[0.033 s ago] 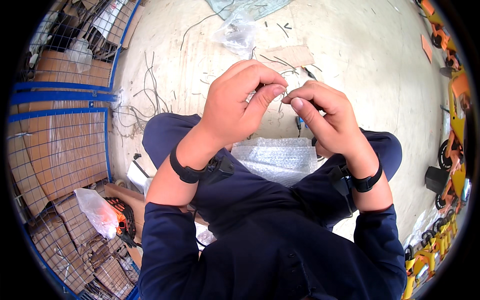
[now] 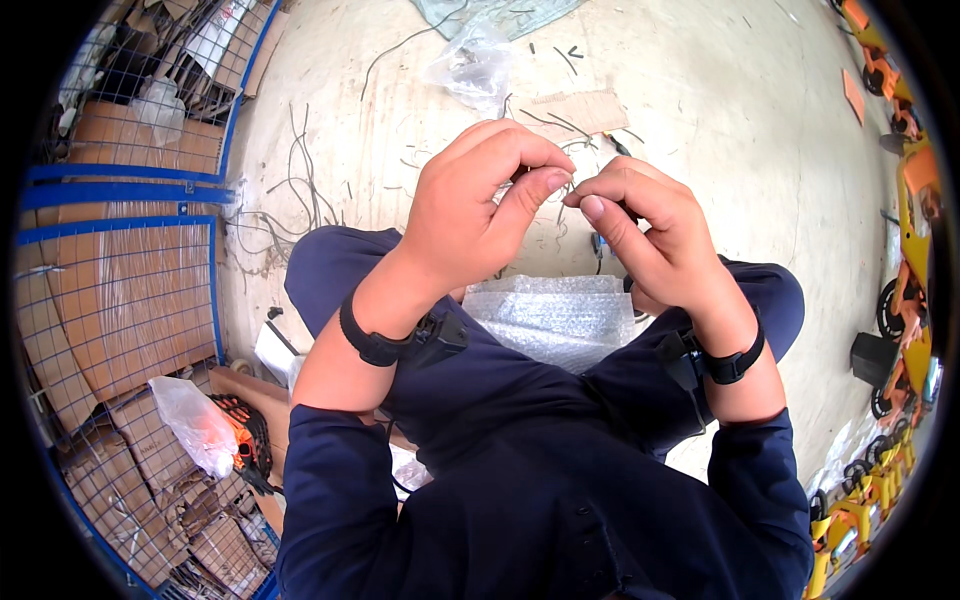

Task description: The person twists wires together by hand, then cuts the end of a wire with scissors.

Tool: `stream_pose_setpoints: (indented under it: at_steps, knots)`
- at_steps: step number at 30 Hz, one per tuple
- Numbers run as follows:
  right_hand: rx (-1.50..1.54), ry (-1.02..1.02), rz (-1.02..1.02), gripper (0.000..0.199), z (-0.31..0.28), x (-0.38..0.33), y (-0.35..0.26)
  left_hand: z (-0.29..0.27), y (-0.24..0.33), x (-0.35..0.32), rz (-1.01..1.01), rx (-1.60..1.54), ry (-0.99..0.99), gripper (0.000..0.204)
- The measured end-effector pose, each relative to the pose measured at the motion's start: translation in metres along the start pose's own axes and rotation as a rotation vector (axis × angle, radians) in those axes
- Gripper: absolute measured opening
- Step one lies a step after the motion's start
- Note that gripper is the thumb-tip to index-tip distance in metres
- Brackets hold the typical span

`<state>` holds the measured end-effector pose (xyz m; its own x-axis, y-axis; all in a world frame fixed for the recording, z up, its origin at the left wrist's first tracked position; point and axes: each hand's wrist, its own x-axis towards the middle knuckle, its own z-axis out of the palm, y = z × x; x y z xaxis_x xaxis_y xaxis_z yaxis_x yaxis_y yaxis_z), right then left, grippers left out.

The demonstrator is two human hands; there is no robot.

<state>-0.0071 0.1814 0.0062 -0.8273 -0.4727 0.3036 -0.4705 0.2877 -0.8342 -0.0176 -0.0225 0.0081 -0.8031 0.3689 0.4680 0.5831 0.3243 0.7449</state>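
Note:
My left hand (image 2: 480,200) is closed in a pinch, thumb against forefinger, on a short thin wire (image 2: 571,186). Across from it, my right hand (image 2: 650,225) pinches the same wire between thumb and forefinger, so the two sets of fingertips nearly meet. Most of the wire is hidden by the fingers. Below the hands, a sheet of bubble wrap (image 2: 550,315) lies between my folded legs. Partly behind my right hand is a small blue and black tool (image 2: 599,244); its kind is hard to make out.
Dark cable pieces (image 2: 300,165) and small clippings litter the floor. A flat cardboard piece (image 2: 575,112) and a clear plastic bag (image 2: 475,70) lie beyond my hands. A blue wire-mesh cage (image 2: 120,225) with cardboard stands at left. Yellow and orange wheeled equipment (image 2: 915,220) lines the right.

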Motion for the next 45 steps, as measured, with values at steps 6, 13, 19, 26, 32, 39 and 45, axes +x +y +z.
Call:
stream_pose_setpoints:
  at_steps: [6, 13, 19, 26, 32, 39, 45]
  knots:
    - [0.083, 0.087, 0.162, 0.008, 0.006, -0.004, -0.001, 0.016, 0.000, 0.000, -0.009, 0.021, 0.253, 0.012]
    - [-0.023, 0.044, 0.165, 0.011, 0.000, -0.005, -0.004, 0.019, 0.000, 0.000, 0.206, 0.353, 0.017, 0.015]
    - [-0.192, 0.049, 0.015, 0.013, 0.002, -0.006, -0.001, 0.027, 0.002, -0.006, 0.199, 0.480, -0.031, 0.015]
    - [-0.167, -0.015, 0.035, 0.009, 0.001, -0.009, 0.000, 0.025, 0.000, -0.007, 0.237, 0.526, -0.076, 0.013]
    - [0.014, -0.054, 0.191, 0.009, -0.004, -0.006, -0.013, 0.022, -0.001, -0.004, 0.282, 0.474, 0.028, 0.017]
    - [0.261, -0.128, 0.359, 0.014, -0.012, -0.003, -0.018, 0.019, 0.001, -0.003, 0.300, 0.453, 0.035, 0.018]
    - [0.410, -0.165, 0.472, 0.016, -0.018, -0.002, -0.020, 0.016, -0.001, -0.003, 0.252, 0.388, -0.005, 0.014]
